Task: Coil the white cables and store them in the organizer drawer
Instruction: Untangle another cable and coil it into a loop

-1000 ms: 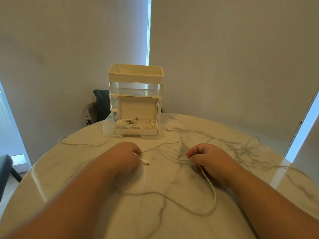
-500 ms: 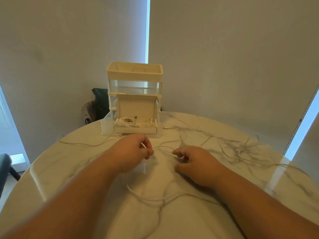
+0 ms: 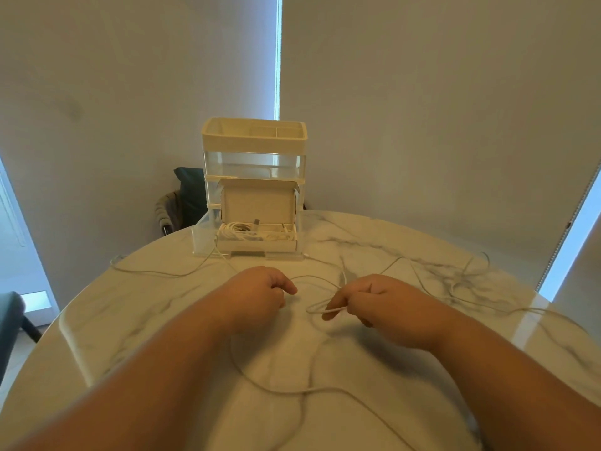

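Right hand pinches a cable loop above the table. Left hand is curled, gripping the same cable. Drawer is open, coils inside.

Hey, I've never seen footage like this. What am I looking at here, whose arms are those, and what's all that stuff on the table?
There is no machine here. This is one picture from a camera worn on a person's head, looking forward and down, so the two bare arms are the wearer's own. The right hand pinches a loop of thin white cable in its fingers. The left hand is curled; I cannot tell whether it grips anything. Both are over a round marble table, with more loose cables trailing across it. At the far side stands a plastic organizer with its bottom drawer pulled out. Coiled cables lie in a white box inside it.
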A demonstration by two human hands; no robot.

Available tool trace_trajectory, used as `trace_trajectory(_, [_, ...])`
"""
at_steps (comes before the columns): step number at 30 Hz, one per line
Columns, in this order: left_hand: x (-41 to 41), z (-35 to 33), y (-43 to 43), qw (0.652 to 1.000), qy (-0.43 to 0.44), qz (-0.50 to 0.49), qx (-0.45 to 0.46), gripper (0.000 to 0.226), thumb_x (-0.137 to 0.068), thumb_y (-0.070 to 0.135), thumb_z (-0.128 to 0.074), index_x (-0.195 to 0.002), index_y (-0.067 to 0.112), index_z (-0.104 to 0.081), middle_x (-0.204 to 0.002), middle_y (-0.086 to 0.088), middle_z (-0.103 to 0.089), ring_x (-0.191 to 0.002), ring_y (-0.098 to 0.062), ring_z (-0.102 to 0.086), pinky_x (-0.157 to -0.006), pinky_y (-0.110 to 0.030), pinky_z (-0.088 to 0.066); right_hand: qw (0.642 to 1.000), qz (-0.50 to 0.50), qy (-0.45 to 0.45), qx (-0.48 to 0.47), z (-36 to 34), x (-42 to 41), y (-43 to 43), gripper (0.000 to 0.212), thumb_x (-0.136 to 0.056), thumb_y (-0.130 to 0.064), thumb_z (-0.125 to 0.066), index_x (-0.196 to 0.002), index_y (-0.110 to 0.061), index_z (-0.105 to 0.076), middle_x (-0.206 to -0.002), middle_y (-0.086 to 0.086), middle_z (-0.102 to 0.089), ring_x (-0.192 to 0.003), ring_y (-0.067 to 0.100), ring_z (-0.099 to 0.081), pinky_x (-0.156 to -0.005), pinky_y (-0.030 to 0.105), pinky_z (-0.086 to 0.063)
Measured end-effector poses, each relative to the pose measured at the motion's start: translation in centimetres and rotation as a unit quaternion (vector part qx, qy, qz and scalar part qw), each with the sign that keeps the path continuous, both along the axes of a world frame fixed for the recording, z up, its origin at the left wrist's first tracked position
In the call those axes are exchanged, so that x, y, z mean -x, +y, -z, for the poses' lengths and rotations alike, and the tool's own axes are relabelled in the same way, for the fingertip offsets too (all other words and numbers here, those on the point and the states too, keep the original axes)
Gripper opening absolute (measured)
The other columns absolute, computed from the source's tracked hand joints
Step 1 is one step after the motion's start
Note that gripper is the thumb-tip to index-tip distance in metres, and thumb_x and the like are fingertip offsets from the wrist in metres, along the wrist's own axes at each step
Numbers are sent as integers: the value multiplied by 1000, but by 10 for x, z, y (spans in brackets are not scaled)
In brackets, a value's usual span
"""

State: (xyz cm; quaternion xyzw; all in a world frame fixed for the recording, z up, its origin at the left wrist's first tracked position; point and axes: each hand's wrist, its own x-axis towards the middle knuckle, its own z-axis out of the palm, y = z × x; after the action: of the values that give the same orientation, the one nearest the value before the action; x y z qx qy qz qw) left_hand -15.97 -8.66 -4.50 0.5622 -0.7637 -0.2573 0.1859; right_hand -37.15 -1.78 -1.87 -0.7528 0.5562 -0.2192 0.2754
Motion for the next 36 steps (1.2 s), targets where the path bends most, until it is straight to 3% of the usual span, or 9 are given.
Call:
trace_trajectory(5, [2, 2, 2, 998, -52, 24, 19, 45, -101, 17, -43, -146, 23, -47, -152, 2, -43, -139, -16, -38, -109, -22, -26, 988, -126, -50, -69, -8, 8, 7, 28, -70, -30, -46, -66, -27, -74, -77, 22, -64, -61, 14, -47, -62, 28, -41])
trace_trajectory(8, [0, 2, -1, 999, -27, 14, 23, 52, -101, 18, -43, -151, 27, -35, -154, 1, -40, -136, -17, -41, -110, -25, -29, 969, -171, -140, -108, -5, 14, 4, 21, -62, -28, -48, -57, -22, -68, -61, 4, -62, -56, 12, -48, -56, 23, -39])
trace_trajectory(12, [6, -2, 5, 997, 12, 70, 33, 36, -94, 13, -47, -110, 35, -69, -118, 6, -63, -98, -9, -57, -78, -19, -42, 934, -182, -296, -84, 1, 21, -2, 12, -56, -26, -53, -51, -17, -60, -53, 5, -49, -56, 23, -42, -57, 36, -29])
trace_trajectory(14, [8, -4, 9, 994, 13, 103, 21, 34, -91, 15, -48, -99, 39, -72, -113, 12, -64, -97, -4, -58, -82, -20, -44, 875, -216, -412, -132, 1, 23, -5, 12, -58, -24, -59, -53, -13, -57, -52, 4, -41, -56, 21, -41, -58, 33, -34])
trace_trajectory(18, [10, -7, 16, 973, -75, 212, -44, 39, -85, 38, -65, -122, 53, -61, -111, 19, -62, -100, -3, -57, -95, -25, -45, 775, -296, -527, -187, -3, 23, -7, 16, -73, -18, -54, -61, -11, -47, -55, 6, -30, -60, 20, -36, -60, 33, -36])
trace_trajectory(22, [18, -9, 26, 967, -78, 238, -43, 28, -79, 43, -76, -107, 41, -70, -77, 17, -56, -72, 2, -53, -70, -18, -40, 807, -170, -549, -136, -3, 15, -6, 19, -67, -19, -64, -60, -9, -49, -52, 6, -27, -55, 20, -36, -54, 34, -33])
trace_trajectory(24, [21, -8, 27, 970, -41, 238, -13, 7, -88, 35, -68, -91, 30, -70, -79, 16, -61, -74, 2, -54, -73, -20, -41, 833, -82, -536, -106, -1, 10, -7, 14, -73, -18, -59, -63, -8, -54, -54, 5, -31, -54, 21, -34, -53, 33, -30])
trace_trajectory(29, [24, -12, 30, 974, 113, 195, 25, 10, -93, 31, -63, -87, 27, -71, -82, 9, -67, -78, -2, -59, -81, -25, -48, 932, 90, -350, -24, 4, 8, -8, 24, -98, -9, -41, -93, -6, -65, -59, 6, -42, -52, 16, -38, -51, 32, -30])
trace_trajectory(36, [20, -23, 33, 956, 221, 149, 121, 14, -94, 27, -63, -90, 30, -76, -86, 13, -73, -87, -2, -67, -87, -31, -52, 976, 29, -217, 12, 2, -7, 6, 17, -98, -17, -57, -102, -25, -71, -66, 4, -62, -56, 15, -53, -55, 34, -46])
